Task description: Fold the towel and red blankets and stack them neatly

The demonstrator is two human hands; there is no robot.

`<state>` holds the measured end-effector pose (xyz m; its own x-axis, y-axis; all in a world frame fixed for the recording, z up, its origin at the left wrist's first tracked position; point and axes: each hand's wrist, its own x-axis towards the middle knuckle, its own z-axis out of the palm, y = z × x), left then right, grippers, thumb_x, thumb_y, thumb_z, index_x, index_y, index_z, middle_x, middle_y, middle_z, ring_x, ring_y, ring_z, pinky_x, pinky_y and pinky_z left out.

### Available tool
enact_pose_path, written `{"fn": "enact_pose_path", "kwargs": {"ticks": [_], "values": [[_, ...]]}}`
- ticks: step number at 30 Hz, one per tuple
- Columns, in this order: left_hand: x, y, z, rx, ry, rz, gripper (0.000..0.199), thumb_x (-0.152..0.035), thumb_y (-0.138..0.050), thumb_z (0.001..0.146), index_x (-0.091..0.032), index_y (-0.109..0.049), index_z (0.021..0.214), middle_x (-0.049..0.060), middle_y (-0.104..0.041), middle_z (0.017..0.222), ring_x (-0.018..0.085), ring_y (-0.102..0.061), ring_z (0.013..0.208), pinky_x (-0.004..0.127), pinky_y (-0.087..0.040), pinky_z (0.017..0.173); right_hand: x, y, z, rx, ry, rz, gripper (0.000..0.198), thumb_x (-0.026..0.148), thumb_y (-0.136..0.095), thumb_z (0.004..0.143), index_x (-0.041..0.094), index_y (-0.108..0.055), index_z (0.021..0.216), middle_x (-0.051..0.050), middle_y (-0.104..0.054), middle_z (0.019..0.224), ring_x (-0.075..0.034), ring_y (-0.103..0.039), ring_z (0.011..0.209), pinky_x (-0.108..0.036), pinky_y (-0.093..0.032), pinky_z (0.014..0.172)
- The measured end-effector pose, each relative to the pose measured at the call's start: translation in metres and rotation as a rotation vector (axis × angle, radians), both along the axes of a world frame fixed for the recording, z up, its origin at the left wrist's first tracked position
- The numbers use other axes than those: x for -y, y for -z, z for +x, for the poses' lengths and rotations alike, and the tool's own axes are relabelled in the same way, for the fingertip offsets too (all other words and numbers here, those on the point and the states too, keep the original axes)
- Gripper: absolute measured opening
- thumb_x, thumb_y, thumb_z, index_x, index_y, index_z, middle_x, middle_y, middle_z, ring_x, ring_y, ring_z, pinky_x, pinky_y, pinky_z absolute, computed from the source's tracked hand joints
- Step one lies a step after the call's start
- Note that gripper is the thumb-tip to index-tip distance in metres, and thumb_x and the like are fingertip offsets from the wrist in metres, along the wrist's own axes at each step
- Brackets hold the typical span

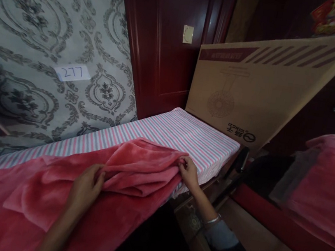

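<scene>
A plush pink-red blanket (146, 164) lies in loose folds over a bed with a striped sheet (161, 126) in pink, grey and white. My left hand (87, 185) is closed on a fold near the middle of the blanket, with its fingertips partly tucked out of sight. At the blanket's right corner, my right hand (188, 172) pinches the edge between thumb and fingers. Between the two hands the cloth is bunched and slightly raised. A bracelet (213, 220) circles my right wrist below a grey cuff.
Beyond the bed's far end stands a large cardboard box (250, 87), leaning by a dark red door (170, 59). Patterned wallpaper with a paper label (72, 72) reading 277 runs along the left. Another pink-red cloth (329, 190) lies at the right.
</scene>
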<state>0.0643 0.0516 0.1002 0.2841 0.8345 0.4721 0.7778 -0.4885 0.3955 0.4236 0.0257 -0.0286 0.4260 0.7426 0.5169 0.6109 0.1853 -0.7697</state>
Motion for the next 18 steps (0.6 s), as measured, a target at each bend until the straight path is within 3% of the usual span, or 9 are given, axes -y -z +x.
{"fn": "enact_pose_path", "kwargs": {"ticks": [3, 5, 7, 9, 12, 14, 18], "values": [[-0.003, 0.001, -0.001, 0.016, -0.004, -0.028, 0.029, -0.043, -0.044, 0.082, -0.023, -0.064, 0.089, 0.007, -0.076, 0.087, 0.026, -0.071, 0.079, 0.036, -0.056, 0.073, 0.012, 0.001, 0.006, 0.022, 0.01, 0.112, 0.024, 0.024, -0.049, 0.082, 0.022, -0.067, 0.098, -0.014, -0.061, 0.124, -0.027, -0.06, 0.113, -0.043, -0.051, 0.095], [-0.004, 0.001, -0.002, 0.028, -0.014, -0.038, 0.031, -0.045, -0.045, 0.082, -0.023, -0.065, 0.089, 0.007, -0.076, 0.088, 0.026, -0.071, 0.08, 0.036, -0.055, 0.073, 0.014, -0.002, 0.01, 0.092, -0.029, 0.106, 0.023, 0.021, -0.049, 0.082, 0.021, -0.068, 0.096, -0.015, -0.048, 0.145, -0.027, -0.055, 0.123, -0.044, -0.049, 0.099], [-0.005, 0.0, -0.002, 0.036, -0.019, -0.048, 0.032, -0.046, -0.045, 0.082, -0.023, -0.065, 0.09, 0.007, -0.077, 0.089, 0.026, -0.071, 0.081, 0.035, -0.055, 0.075, 0.011, -0.009, 0.015, 0.184, -0.091, 0.062, 0.022, 0.019, -0.048, 0.083, 0.02, -0.067, 0.093, -0.014, -0.041, 0.153, -0.028, -0.052, 0.128, -0.045, -0.047, 0.102], [-0.004, -0.002, -0.003, 0.017, -0.04, -0.062, 0.033, -0.047, -0.044, 0.082, -0.023, -0.065, 0.089, 0.007, -0.077, 0.089, 0.026, -0.071, 0.081, 0.035, -0.054, 0.073, 0.007, -0.018, 0.019, 0.278, -0.13, 0.019, 0.021, 0.017, -0.048, 0.084, 0.02, -0.068, 0.092, -0.014, -0.049, 0.147, -0.029, -0.052, 0.125, -0.048, -0.045, 0.103], [-0.003, -0.006, -0.007, -0.025, -0.11, -0.078, 0.031, -0.048, -0.043, 0.083, -0.024, -0.062, 0.082, 0.007, -0.075, 0.079, 0.027, -0.07, 0.073, 0.035, -0.05, 0.064, 0.001, -0.031, 0.024, 0.387, -0.166, -0.01, 0.02, 0.017, -0.051, 0.086, 0.022, -0.069, 0.092, -0.012, -0.068, 0.117, -0.03, -0.054, 0.114, -0.049, -0.044, 0.102], [-0.003, -0.009, -0.011, 0.013, -0.104, -0.097, 0.029, -0.049, -0.045, 0.081, -0.024, -0.059, 0.076, 0.005, -0.072, 0.072, 0.026, -0.069, 0.068, 0.033, -0.049, 0.06, -0.001, -0.038, 0.026, 0.397, -0.202, 0.013, 0.018, 0.017, -0.051, 0.086, 0.022, -0.068, 0.09, -0.01, -0.069, 0.1, -0.029, -0.056, 0.107, -0.047, -0.046, 0.098], [-0.02, -0.029, -0.009, 0.285, -0.01, -0.284, 0.036, -0.058, -0.055, 0.08, -0.023, -0.059, 0.076, 0.0, -0.066, 0.063, 0.02, -0.064, 0.057, 0.03, -0.051, 0.055, 0.001, -0.053, 0.028, 0.218, -0.23, 0.155, 0.014, 0.023, -0.05, 0.084, 0.022, -0.064, 0.085, -0.007, -0.063, 0.087, -0.023, -0.059, 0.083, -0.036, -0.05, 0.075]]}}
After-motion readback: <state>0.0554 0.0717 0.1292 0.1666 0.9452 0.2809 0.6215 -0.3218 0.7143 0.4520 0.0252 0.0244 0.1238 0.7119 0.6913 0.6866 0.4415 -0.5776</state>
